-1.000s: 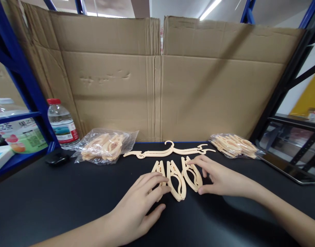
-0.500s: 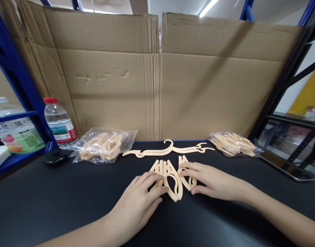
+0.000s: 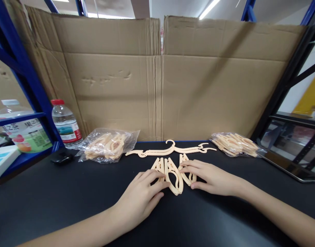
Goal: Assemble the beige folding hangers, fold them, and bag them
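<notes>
Several cream plastic folding hangers lie folded side by side on the black table in front of me. My left hand (image 3: 144,192) has its curled fingers over the left folded hanger (image 3: 159,165), partly hiding it, with the index fingertip against the middle folded hanger (image 3: 178,185). My right hand (image 3: 207,176) grips the right folded hanger (image 3: 185,176) between its fingers and thumb. Behind them an unfolded hanger (image 3: 160,152) lies flat, its arms spread and its hook pointing away from me.
Clear plastic bags of folded hangers lie at the back left (image 3: 106,147) and back right (image 3: 234,144). A water bottle (image 3: 67,127) and a black mouse (image 3: 61,157) are on the left, a dark tablet-like device (image 3: 288,166) on the right. Cardboard (image 3: 116,92) stands behind.
The folded hangers and both hands have shifted slightly away from me, towards the unfolded hanger. The camera view has moved a little. Both hands keep their hold.
</notes>
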A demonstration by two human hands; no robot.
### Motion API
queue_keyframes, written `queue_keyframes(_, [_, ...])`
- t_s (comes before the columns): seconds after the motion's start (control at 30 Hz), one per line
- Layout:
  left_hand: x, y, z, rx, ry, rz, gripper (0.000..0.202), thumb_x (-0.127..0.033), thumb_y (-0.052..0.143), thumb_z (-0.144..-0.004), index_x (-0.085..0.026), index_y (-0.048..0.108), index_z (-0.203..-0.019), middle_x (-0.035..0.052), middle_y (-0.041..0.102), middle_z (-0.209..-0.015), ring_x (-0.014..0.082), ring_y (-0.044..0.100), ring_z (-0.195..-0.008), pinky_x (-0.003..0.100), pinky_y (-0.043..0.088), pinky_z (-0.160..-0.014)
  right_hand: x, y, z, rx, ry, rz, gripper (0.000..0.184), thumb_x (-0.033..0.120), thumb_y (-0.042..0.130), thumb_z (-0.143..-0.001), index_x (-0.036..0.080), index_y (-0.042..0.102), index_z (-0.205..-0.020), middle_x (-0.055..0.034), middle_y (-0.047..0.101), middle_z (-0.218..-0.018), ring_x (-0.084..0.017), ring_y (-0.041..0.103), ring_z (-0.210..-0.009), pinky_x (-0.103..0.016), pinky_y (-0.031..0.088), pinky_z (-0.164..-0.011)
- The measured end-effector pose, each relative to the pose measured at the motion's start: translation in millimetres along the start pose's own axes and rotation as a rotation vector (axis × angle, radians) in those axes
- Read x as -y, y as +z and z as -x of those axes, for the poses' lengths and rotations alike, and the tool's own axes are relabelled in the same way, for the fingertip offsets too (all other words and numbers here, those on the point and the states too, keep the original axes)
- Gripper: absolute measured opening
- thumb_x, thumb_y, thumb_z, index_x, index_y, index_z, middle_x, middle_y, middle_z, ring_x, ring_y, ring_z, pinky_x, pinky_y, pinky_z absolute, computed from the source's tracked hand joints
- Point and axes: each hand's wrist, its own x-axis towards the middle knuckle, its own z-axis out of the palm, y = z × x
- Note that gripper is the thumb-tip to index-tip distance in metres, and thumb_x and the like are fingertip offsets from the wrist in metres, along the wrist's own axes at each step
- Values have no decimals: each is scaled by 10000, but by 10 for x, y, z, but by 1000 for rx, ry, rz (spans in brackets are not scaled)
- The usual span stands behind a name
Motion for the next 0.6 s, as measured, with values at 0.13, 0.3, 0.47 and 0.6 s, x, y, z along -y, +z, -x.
queue_keyframes(0.13, [76,-81,-19,-116,15,30,304,-174,508,-902,-259,547,-1192,54,591,-1195,227,525,-1124,397,430,-960,-48,-39,-1,-99,29,-12,441,425,549,-892,269,503,-1302,-83,498,-1293,-228,544,-1086,-348,454,-918])
queue_keyframes(0.3, [491,-156,-49,-246,-91,57,203,-234,455,-938,-211,589,-1089,55,637,-1058,199,591,-1000,348,483,-887,-467,-1,-14,-451,186,54,283,310,440,-929,200,570,-1156,-91,596,-1013,-200,571,-837,-343,496,-727])
queue_keyframes(0.47, [821,-70,-42,-147,-149,14,208,-185,427,-920,-190,613,-1013,60,630,-1024,212,588,-995,381,492,-891,-973,114,0,-562,191,135,228,240,454,-890,179,619,-1035,-105,624,-1041,-245,557,-1022,-442,456,-923])
queue_keyframes(0.6, [812,-30,-26,-91,-123,-56,260,-138,389,-914,-185,607,-1046,79,599,-1068,226,555,-1022,411,478,-911,-1109,180,-2,-545,165,149,283,222,434,-892,187,628,-1095,-110,628,-1117,-255,551,-1085,-477,438,-977])
